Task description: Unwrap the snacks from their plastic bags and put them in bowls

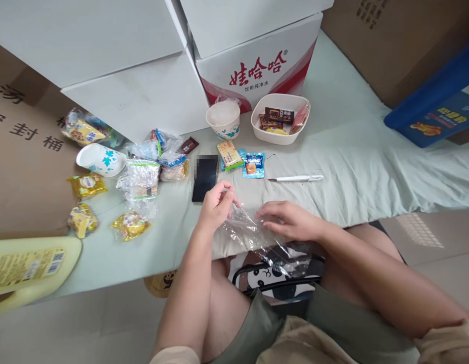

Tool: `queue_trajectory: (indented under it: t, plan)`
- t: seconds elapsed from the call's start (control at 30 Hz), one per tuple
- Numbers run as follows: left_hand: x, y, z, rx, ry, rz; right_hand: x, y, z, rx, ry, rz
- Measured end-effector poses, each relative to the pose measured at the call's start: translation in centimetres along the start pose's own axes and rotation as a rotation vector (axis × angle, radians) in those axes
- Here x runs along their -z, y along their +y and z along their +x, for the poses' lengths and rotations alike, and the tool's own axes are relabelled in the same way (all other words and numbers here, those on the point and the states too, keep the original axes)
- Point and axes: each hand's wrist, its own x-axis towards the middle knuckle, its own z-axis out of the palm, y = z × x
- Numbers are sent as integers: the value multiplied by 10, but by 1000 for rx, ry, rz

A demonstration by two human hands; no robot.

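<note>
My left hand [218, 205] pinches the upper left corner of a clear plastic bag [253, 237], which hangs down past the edge of the cloth-covered surface over my lap. Beside the bag's upper right side is my right hand [287, 220], its fingers stretched out and slightly curved; whether they touch the film is hard to see. A black phone [204, 179] lies just beyond my left hand. Behind the bag are a blue snack packet [253, 165] and a beige biscuit packet [229, 154]. To their right rests a white pen-like tool [297, 178] with a thin dark tip.
A white bowl [259, 132] holds several wrapped snacks, with an upright paper cup [223, 121] next to it. Another paper cup [101, 159] lies tipped among bagged snacks [141, 179] at left. White cartons [257, 65] stand behind; a yellow jug [33, 268] is at front left.
</note>
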Motion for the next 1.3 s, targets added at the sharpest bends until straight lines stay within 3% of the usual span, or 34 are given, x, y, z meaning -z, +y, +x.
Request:
queue_trajectory:
  t: [0.07,0.17,0.3,0.4,0.5,0.57,0.6,0.7,0.77,0.97,1.07,1.17,1.3]
  plan:
    - [2,-1,-1,-19,12,10,0,2,0,64,132,-74]
    - [4,-4,2,-75,34,-30,1,1,-1,8,224,-77]
    - [7,-5,7,-187,161,-223,0,-2,-2,-113,256,256]
    - [3,2,5,-55,125,-456,-1,-1,0,-117,345,552]
    - [-5,12,-1,213,-140,-583,-4,3,3,-136,425,682]
    - [-9,17,-4,307,-241,-552,-6,5,5,-163,413,706]
    - [-10,17,-3,309,-223,-530,-6,6,5,-180,378,708]
    - [-5,16,0,232,-16,-480,-6,6,4,-257,185,750]
    - [1,15,3,210,54,-453,-6,4,2,-326,49,815]
    - [7,18,-2,210,-119,-431,-7,-1,1,-390,-127,827]
    - [6,18,-5,197,-146,-435,-12,0,2,-359,-107,785]
    - [5,14,-4,188,-60,-479,-14,2,2,-337,15,788]
    - [-2,13,-1,340,-57,-546,-12,2,3,-302,153,776]
